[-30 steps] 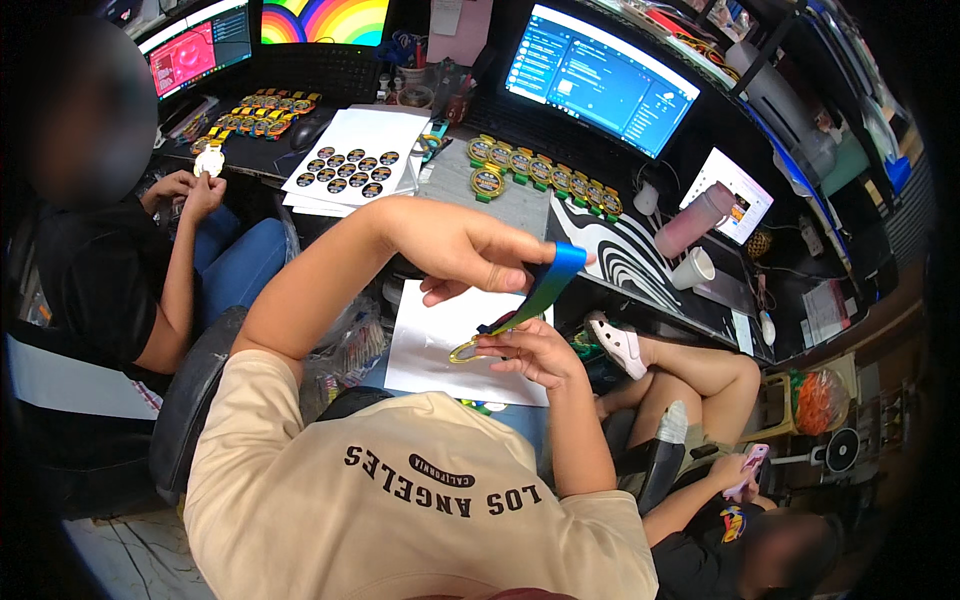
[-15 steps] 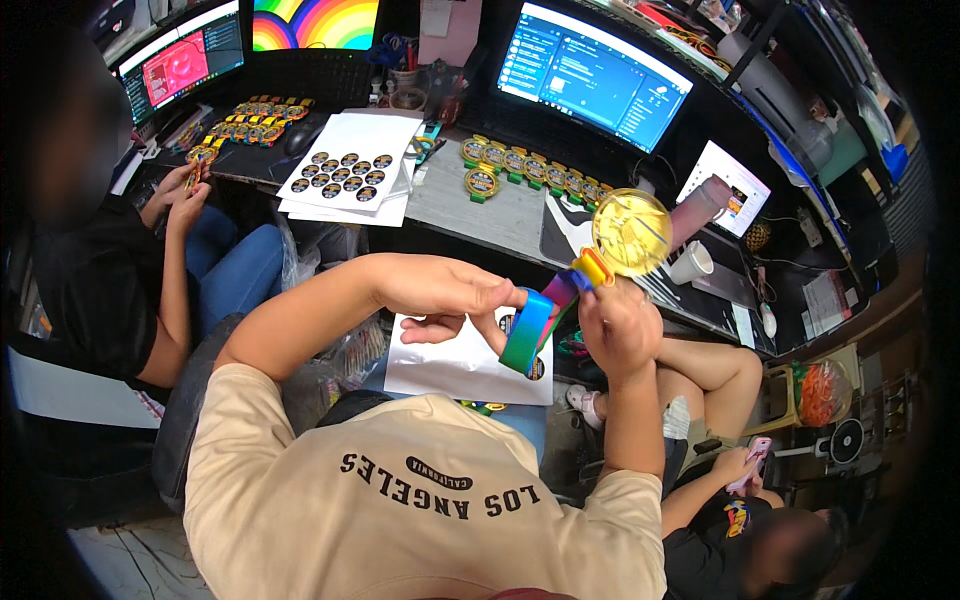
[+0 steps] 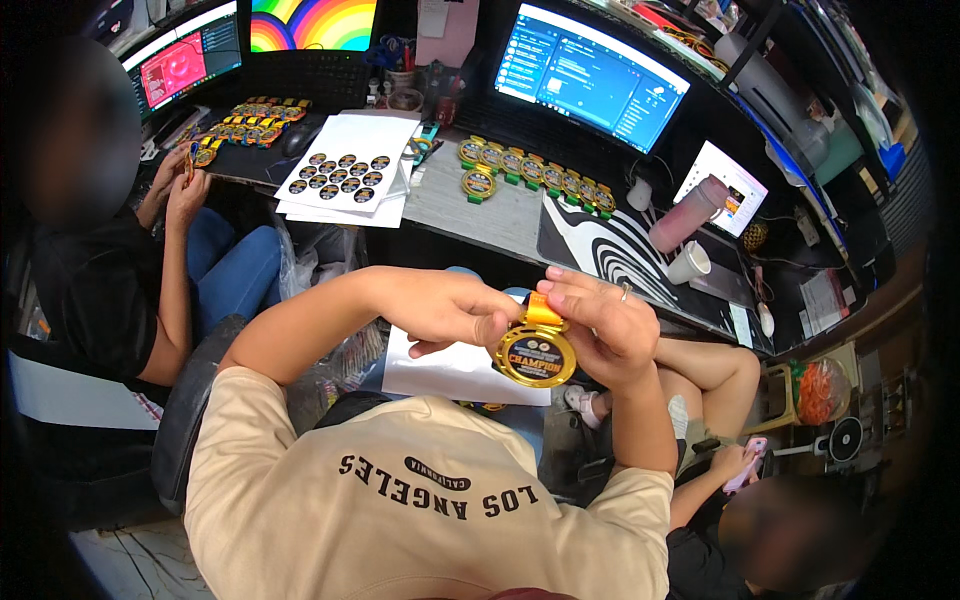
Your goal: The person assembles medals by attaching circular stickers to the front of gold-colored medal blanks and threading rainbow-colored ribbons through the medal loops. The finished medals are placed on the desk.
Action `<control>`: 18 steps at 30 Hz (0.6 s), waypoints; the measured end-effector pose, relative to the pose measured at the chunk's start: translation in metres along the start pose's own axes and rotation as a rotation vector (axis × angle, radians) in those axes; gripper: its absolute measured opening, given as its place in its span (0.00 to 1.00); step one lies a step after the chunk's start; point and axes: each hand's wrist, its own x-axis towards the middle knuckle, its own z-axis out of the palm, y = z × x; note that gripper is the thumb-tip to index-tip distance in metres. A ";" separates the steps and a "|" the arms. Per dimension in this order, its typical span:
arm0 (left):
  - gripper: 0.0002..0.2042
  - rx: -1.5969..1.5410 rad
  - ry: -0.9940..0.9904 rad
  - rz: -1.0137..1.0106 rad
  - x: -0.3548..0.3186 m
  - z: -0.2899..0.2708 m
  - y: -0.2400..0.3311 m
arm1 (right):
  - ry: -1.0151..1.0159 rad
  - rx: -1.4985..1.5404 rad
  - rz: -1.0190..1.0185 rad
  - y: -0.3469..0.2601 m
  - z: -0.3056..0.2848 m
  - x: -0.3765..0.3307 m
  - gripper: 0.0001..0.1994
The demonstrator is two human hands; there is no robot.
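Note:
A round gold medal [image 3: 535,357], its dark printed face turned up, hangs between my hands over my lap. My right hand [image 3: 608,328], with a ring on one finger, pinches the yellow part of its ribbon [image 3: 543,309] just above the medal. From the other side, my left hand [image 3: 445,308] has thumb and fingertips at the medal's upper left edge and the ribbon. The rest of the ribbon is hidden behind the hands. Below them a white sheet [image 3: 430,375] lies across my lap, and part of another medal shows under its front edge.
On the desk stand a row of medals [image 3: 530,168], a stack of sheets with round stickers [image 3: 345,170], a white cup [image 3: 690,262], a pink bottle [image 3: 690,213] and a monitor [image 3: 590,75]. A person at left handles a medal [image 3: 203,155]; another at lower right holds a phone [image 3: 748,462].
The medal has come down from the upper right to between my hands, its printed face now showing. My right hand has turned over, and the ribbon loop no longer hangs from my left fingers.

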 end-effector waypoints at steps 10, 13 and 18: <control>0.26 -0.148 0.240 0.065 0.009 0.002 -0.001 | 0.081 -0.103 0.456 -0.017 0.007 -0.013 0.17; 0.27 -0.254 0.305 0.059 0.008 0.000 -0.002 | 0.125 0.112 0.667 -0.033 0.027 -0.021 0.23; 0.24 -0.213 0.229 -0.007 0.008 -0.001 -0.009 | 0.350 0.574 0.840 -0.025 0.045 -0.023 0.21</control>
